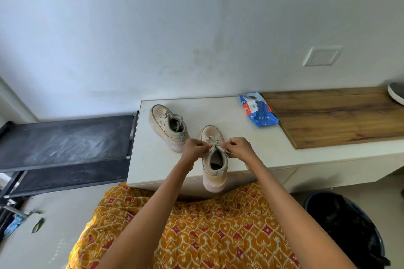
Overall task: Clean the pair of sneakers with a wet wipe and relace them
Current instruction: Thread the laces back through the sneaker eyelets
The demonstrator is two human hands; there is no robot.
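Observation:
Two beige sneakers rest on a white counter (251,148). The near sneaker (214,168) points away from me, its heel overhanging the counter's front edge. My left hand (194,148) and my right hand (237,148) each pinch an end of its grey lace (215,144) above the tongue. The far sneaker (167,130) sits to the left, angled, with its laces loose. A blue wet wipe pack (259,111) lies at the back right of the counter.
A wooden board (332,116) covers the counter's right part, with a dark shoe (396,94) at its far end. A black bin (349,229) stands on the floor at right. A dark treadmill deck (65,140) lies to the left.

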